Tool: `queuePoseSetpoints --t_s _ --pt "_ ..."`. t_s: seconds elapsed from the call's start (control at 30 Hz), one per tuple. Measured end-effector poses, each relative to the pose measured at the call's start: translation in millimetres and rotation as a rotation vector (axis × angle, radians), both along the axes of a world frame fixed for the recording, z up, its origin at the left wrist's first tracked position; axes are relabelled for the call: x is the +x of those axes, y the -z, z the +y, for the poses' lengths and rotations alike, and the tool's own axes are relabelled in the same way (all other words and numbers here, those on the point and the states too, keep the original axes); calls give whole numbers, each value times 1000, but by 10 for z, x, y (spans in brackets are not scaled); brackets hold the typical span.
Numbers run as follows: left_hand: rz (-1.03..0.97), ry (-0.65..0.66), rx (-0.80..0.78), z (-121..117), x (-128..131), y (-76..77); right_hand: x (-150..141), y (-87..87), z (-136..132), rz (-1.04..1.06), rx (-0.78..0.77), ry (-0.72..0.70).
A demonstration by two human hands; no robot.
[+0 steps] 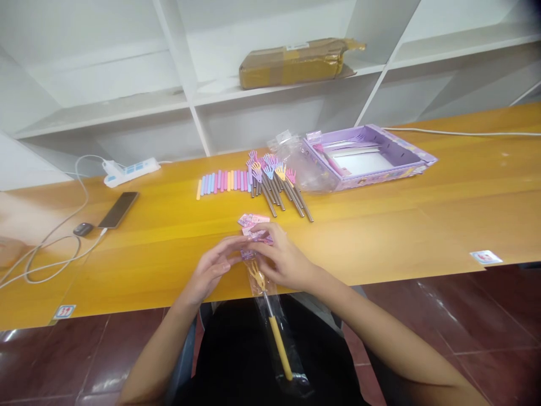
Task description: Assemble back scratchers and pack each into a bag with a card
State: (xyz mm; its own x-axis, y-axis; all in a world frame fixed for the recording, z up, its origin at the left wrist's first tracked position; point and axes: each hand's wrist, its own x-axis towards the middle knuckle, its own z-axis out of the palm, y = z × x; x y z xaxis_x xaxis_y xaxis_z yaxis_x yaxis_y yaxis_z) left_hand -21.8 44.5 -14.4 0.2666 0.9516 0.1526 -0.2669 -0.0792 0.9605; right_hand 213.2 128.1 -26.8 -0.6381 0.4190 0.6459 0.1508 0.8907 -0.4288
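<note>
A yellow hand-shaped back scratcher with a metal rod lies inside a clear plastic bag, which hangs over the table's front edge toward my lap. My left hand pinches the bag's top from the left, its fingertips meeting those of my right hand. From the other side, my right hand grips the same top end with bent fingers. Pink and purple printed cards lie just beyond and partly under the fingers. Exactly what lies between the fingertips is partly hidden.
Behind the hands lie a row of coloured handles and a pile of back scratcher heads with metal rods. Right of them are clear bags and a purple box. A phone, cables and power strip occupy the left.
</note>
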Motion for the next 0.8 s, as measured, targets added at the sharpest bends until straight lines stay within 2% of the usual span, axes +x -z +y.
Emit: queuePoseSetpoints --t_s 0.13,0.3,0.5,0.63,0.8 --pt "5 0 18 -2 19 -25 -11 24 12 62 -50 -16" --pt "38 2 21 -8 12 -30 -29 52 30 169 -234 44" --pt "273 -119 -32 17 33 96 -16 -11 24 152 -87 -13" --pt "421 -131 -78 29 53 166 -4 -22 15 76 -65 -38" --pt "523 -154 -55 24 66 140 12 8 21 30 -99 -74"
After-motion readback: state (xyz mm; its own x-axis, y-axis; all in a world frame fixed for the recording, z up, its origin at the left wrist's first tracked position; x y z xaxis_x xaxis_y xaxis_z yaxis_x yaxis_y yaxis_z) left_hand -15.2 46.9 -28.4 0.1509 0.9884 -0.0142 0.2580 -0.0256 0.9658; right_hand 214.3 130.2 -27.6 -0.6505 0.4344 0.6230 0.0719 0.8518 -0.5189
